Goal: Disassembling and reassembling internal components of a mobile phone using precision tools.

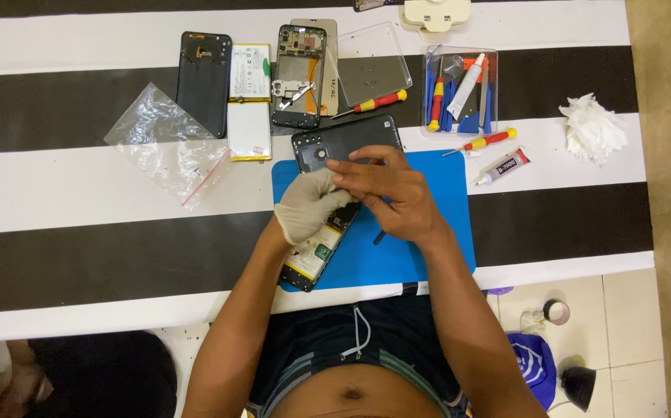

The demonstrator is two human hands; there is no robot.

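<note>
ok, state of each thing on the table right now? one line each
left hand: gloved, gripping the opened phone
right hand: bare, fingertips pinching at the phone's top
opened phone: back off, insides showing, on the blue mat
back cover: detached, lying at the mat's top edge
second phone: open, stripped
tool box: lid off
plastic bag: flat, crumpled

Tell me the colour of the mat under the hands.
The work mat is plain blue, seen in the head view, lying on the black-and-white striped table.

Matt blue mat point(444, 232); glossy plastic bag point(166, 143); white cloth glove point(304, 207).
</note>
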